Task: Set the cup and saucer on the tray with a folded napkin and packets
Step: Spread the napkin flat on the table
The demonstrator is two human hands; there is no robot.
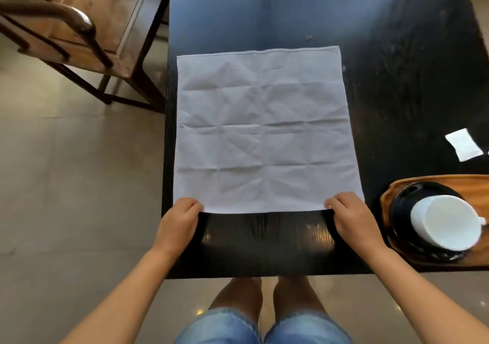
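A white cloth napkin (264,132) lies spread flat and creased on the black table (397,79). My left hand (180,219) pinches its near left corner. My right hand (349,216) pinches its near right corner. At the right, a wooden tray (386,203) holds a black saucer (399,211) with a white cup (447,222) on it. A white packet (463,144) lies on the table beyond the tray.
A wooden chair (79,31) with a dark metal frame stands to the left of the table on the tiled floor (66,184). The table's near edge runs just in front of my legs.
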